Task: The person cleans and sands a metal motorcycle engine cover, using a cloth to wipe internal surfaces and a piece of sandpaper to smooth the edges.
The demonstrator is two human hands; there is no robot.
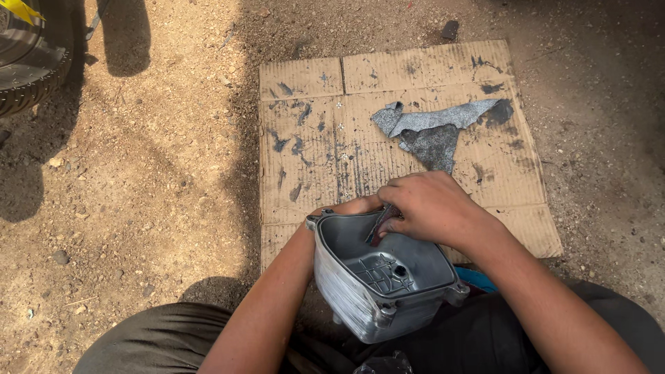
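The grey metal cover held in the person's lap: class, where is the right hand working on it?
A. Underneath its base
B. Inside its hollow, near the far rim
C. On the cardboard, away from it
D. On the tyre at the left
B: the right hand presses a small strip into the hollow of the metal cover by its far rim, while the left hand grips that rim.

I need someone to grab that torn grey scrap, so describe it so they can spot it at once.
Find the flattened cardboard sheet on the dirt. On its far half, beyond the right hand working in the metal cover, lies the torn grey scrap. It is the only loose, ragged piece there; everything else is dark smudges.
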